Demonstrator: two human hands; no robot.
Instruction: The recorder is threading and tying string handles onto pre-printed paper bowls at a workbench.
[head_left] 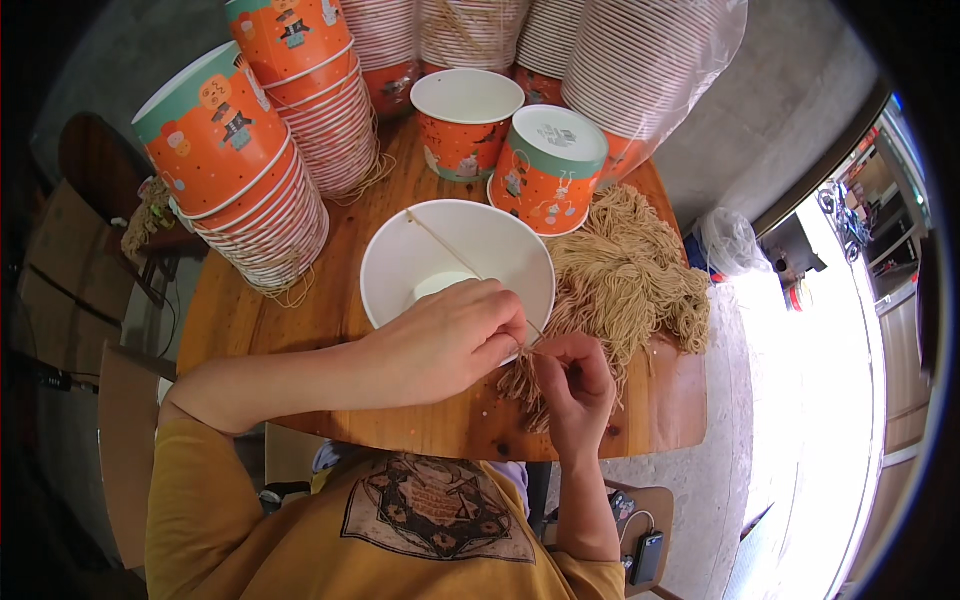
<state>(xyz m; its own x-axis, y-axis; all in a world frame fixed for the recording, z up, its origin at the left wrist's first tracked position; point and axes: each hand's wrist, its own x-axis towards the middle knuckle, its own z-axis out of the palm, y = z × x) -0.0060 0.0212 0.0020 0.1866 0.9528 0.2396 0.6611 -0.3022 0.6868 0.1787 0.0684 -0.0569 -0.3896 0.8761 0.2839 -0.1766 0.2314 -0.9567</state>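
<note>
A paper bucket (pixel 385 260) with a white inside stands at the middle of the table, mouth up. A thin tan string (pixel 445 243) stretches across its mouth from the far rim to the near right rim. Over that near rim my left hand (pixel 465 335) is closed in a pinch on the string. Just to its right, my right hand (pixel 578 385) pinches the string's end beside the rim, fingertips together. Exactly how the string is looped there is hidden by the fingers. A heap of tan string (pixel 640 270) lies on the table to the right, its loose ends reaching under my right hand.
Orange printed buckets in leaning stacks (pixel 240 130) stand at the left, strings dangling. Behind are an upright bucket (pixel 468 125), an upside-down bucket (pixel 548 170) and plastic-wrapped stacks (pixel 640 70). The wooden table's (pixel 400 430) near edge meets my body. A chair (pixel 130 450) is at left.
</note>
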